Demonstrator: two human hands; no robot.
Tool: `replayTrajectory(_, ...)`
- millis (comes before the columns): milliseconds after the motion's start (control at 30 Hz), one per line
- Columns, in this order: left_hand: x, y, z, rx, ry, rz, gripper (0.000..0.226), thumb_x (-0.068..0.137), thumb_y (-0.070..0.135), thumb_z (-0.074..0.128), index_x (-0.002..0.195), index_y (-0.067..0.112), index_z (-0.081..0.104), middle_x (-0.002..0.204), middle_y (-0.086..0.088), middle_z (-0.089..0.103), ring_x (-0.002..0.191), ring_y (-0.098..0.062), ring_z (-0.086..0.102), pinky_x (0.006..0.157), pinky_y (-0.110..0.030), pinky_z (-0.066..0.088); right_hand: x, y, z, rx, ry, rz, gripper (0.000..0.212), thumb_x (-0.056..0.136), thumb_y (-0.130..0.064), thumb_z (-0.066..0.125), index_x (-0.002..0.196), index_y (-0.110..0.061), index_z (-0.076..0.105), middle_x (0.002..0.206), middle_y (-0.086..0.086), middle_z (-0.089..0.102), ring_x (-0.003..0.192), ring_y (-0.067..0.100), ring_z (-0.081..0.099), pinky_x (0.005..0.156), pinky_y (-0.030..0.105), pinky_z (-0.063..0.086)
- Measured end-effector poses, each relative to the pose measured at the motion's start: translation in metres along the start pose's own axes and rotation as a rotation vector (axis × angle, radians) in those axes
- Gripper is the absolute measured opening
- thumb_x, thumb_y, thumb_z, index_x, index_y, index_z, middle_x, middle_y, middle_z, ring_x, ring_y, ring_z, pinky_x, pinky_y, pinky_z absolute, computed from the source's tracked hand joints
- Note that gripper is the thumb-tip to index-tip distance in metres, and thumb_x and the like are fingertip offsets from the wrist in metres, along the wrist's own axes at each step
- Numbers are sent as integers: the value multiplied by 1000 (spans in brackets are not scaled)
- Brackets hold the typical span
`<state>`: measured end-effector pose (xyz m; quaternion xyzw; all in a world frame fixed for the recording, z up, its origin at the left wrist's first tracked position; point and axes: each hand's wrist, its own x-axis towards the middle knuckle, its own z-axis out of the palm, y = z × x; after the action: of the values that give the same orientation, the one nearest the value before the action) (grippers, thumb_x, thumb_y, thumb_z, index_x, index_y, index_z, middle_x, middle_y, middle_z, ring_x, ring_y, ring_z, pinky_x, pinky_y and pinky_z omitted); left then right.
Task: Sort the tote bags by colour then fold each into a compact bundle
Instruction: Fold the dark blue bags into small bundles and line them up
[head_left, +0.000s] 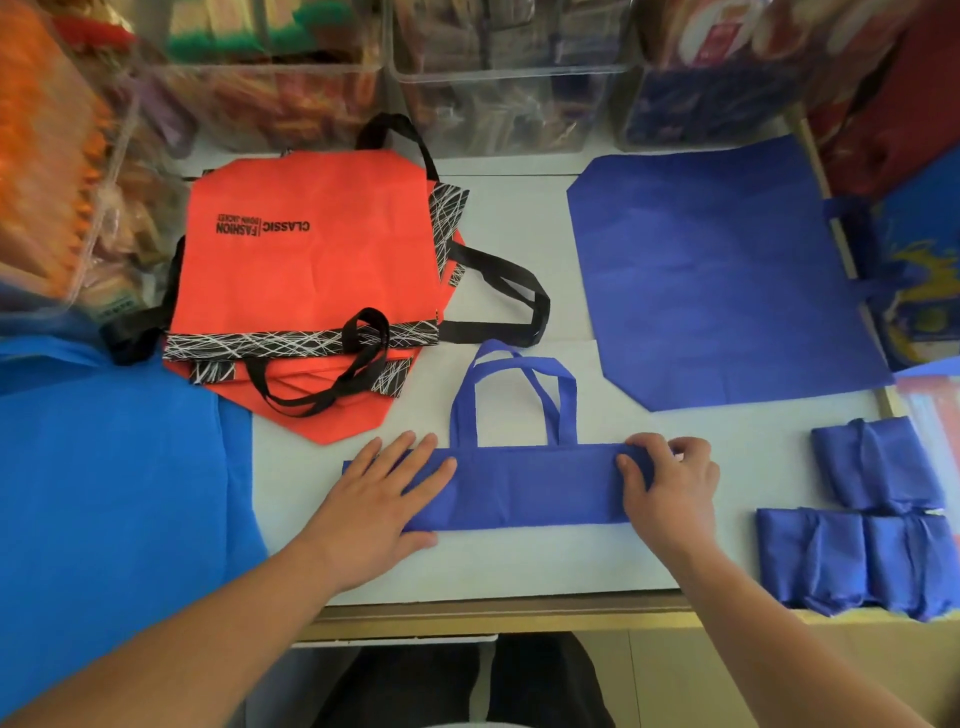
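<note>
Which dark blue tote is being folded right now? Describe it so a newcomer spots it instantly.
Start at the white tabletop and look to its near edge, centre. The long dark blue fabric strip lies flat there, pinned by the left hand and right hand. Unlike the neighbouring blue bags, its two loop handles stick out.

You can read one print only: "CLASSIC | FASHION", in black letters, upside down to you, on the top orange tote bag (311, 244); the smaller line beside it is illegible.

Bare table (524, 564) nearside — orange bags (311, 270) behind.
</note>
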<state>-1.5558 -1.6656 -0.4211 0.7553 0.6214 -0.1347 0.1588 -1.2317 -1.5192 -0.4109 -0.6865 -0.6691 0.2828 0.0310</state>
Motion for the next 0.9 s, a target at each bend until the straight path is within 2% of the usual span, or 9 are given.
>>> replayTrajectory(100,-5,3,9,-19,15,-21,78,92,67,35,160,29,30,161,-4,39,144,-33,40,119,-51,19,-5,-4,6,-16,-25,27,26,103,-39,51,126,-50,59,142,-4,30,128,28,32,97,50,42)
replayTrajectory(200,-8,6,17,-56,34,-10,75,93,64,37,159,29,33,156,-1,43,139,-30,41,120,-51,18,-12,-3,14,-10,-1,19,19,100,-44,57,116,-51,62,147,-7,27,132,27,28,100,52,36)
replayTrajectory(333,-18,2,26,-128,27,13,69,104,63,24,164,34,8,172,7,6,158,-22,4,123,-48,3,-10,-3,26,6,95,15,9,95,-40,66,99,-46,63,143,-7,31,130,29,31,94,51,35)
replayTrajectory(400,-22,3,28,-129,61,14,60,108,52,18,164,33,6,172,8,-2,159,-19,-5,124,-48,2,-8,-7,31,-4,120,8,10,93,-37,69,97,-45,63,141,-6,33,130,31,33,94,52,35)
replayTrajectory(467,-22,3,28,-100,88,4,57,108,39,23,164,31,15,172,6,6,159,-21,4,123,-48,8,-8,-8,31,-9,141,-14,13,92,-38,69,102,-43,63,141,-4,34,130,32,34,96,54,36)
replayTrajectory(533,-20,6,28,-92,136,-12,59,100,30,36,159,28,30,169,3,22,156,-25,20,121,-48,17,-11,-7,25,5,160,10,31,91,-45,69,121,-42,60,143,0,35,129,30,36,100,54,37)
replayTrajectory(633,-19,14,26,-157,220,-43,64,86,16,69,147,23,52,158,-1,44,142,-29,44,113,-45,31,-23,-9,13,40,159,208,52,92,-62,58,140,-44,48,144,4,38,129,31,38,105,52,40)
replayTrajectory(767,-17,21,18,-262,295,-134,63,74,13,87,133,26,67,141,2,59,119,-24,55,95,-44,51,-26,-19,0,248,52,290,35,95,-54,60,128,-44,52,126,4,43,118,35,49,100,46,49)
replayTrajectory(900,-11,20,12,-358,308,-250,68,72,23,90,135,26,63,127,5,59,108,-24,57,83,-41,55,-9,-40,-28,474,29,285,18,91,-37,73,106,-40,64,119,-2,39,103,20,58,82,33,54)
